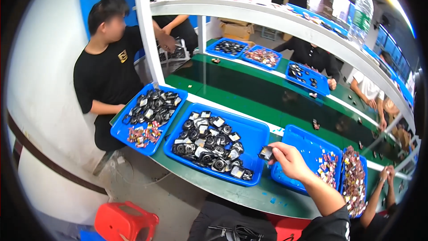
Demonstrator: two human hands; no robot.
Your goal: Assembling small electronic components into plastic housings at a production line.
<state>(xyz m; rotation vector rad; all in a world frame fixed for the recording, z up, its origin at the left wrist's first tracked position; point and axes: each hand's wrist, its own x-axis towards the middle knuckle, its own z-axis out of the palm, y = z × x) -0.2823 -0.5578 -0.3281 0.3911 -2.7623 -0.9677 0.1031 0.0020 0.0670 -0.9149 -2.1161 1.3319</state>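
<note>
My right hand comes in from the lower right, closed on a small black camera-like part with a shiny pale patch. It holds the part between thumb and fingers, over the gap between two blue trays. Left of it, a large blue tray holds many black camera-like parts, several showing round lens-like rings. Under and right of the hand, another blue tray carries small reddish-brown pieces with pale and yellow bits. My left hand is not in view.
Another blue tray with black parts and small pieces stands left, by a seated person. A blue tray heaped with reddish pieces is right. A green conveyor bench runs behind, under a white shelf. A red stool stands below.
</note>
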